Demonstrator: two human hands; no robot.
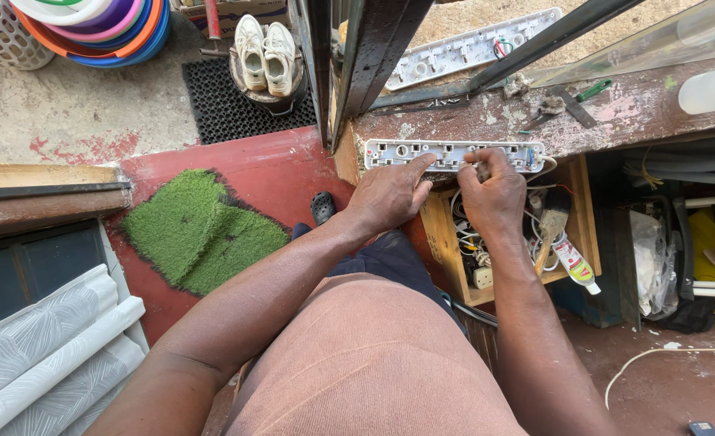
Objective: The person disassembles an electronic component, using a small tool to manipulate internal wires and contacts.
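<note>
Opened power strip [453, 154], a long white casing with its sockets and inner parts exposed, lay along the near edge of the worn, paint-stained worktop [616, 113]. On it rested the left hand [387, 194], fingers spread, the index fingertip pressing on the casing near its middle. The right hand [493, 194] was just right of it, fingers curled down onto the strip as if pinching something small; what it gripped could not be told. Beneath the strip, under the worktop edge, stood an open wooden box [582, 234] holding a tangle of white wires [464, 234], a paintbrush [551, 222] and a tube of sealant [576, 265] leaning out at its right side. Farther back on the worktop lay a second opened strip casing [471, 48], set at a slant, and to the right of it a green-handled tool [593, 89] among scraps. Left of the hands, on the red floor [269, 173], lay a patch of green artificial turf [200, 230], and beyond it a black rubber mat [228, 109] beside a pair of white shoes [265, 52] resting on a dark round stand. Stacked coloured plastic basins [103, 28] sat at the far left, and rolls of pale patterned paper [42, 347] lay at the near left.
</note>
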